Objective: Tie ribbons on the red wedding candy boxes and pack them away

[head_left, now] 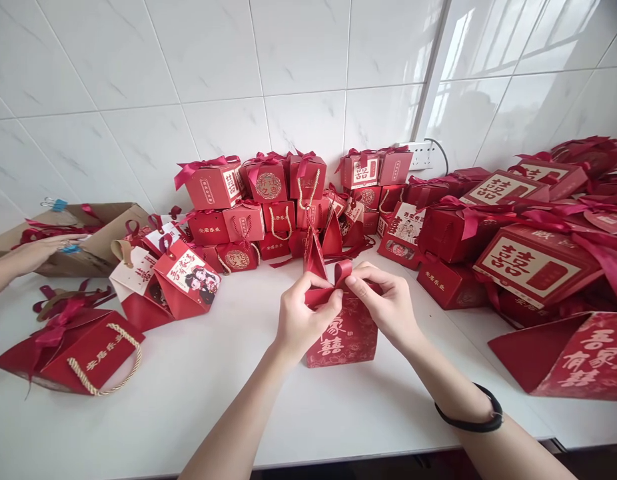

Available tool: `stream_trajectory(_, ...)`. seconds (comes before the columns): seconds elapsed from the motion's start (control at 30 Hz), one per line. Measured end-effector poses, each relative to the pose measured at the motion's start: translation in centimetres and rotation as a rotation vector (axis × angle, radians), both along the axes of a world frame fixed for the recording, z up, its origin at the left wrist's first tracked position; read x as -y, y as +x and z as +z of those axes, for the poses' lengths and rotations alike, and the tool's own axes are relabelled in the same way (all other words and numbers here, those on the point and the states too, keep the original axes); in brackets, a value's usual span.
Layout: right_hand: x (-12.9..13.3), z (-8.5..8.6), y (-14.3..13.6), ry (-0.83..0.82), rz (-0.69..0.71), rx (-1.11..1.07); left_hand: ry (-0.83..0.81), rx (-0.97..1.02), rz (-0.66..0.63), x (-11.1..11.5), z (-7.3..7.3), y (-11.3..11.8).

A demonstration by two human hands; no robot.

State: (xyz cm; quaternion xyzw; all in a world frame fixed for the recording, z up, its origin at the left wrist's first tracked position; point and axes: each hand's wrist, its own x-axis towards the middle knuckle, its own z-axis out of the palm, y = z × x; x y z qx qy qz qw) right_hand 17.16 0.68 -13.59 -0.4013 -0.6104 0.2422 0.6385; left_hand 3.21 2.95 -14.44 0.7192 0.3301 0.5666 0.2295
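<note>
A red gift box [342, 343] with pale characters stands upright near the middle of the table, close to the front edge. At its top my left hand [308, 313] pinches the box's upper edge beside a red ribbon loop [343, 270]. My right hand [383, 300] has thumb and fingers closed on the ribbon from the other side. A black band [471, 421] circles my right forearm. Just behind the hands rises a pointed red flap [314, 253], partly hidden by them.
Stacked red boxes [263, 183] line the tiled wall, and a larger pile [528, 260] covers the right side. At left lie a red box with rope handle [96, 357] and a cardboard carton [96, 250], with another person's hand [43, 252] over it.
</note>
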Motion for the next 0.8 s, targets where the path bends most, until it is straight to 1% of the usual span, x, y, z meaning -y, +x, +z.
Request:
stream_trajectory(0.2,0.09,-0.05,-0.32,0.04,-0.094,0.021,-0.003,-0.013,-0.017,0.13,0.06,-0.15)
stream_trajectory(0.33,0.15,-0.14,-0.47,0.049,-0.125,0.014,-0.021,-0.019,-0.034,0.11,0.01,-0.2)
stream_trajectory(0.67,0.06,-0.19,-0.23,0.022,-0.032,0.012,-0.034,-0.002,-0.054,-0.02,-0.08,-0.3)
stream_trajectory(0.8,-0.02,-0.25,-0.13,0.008,-0.019,-0.014,-0.024,0.0,-0.052,-0.09,-0.07,-0.31)
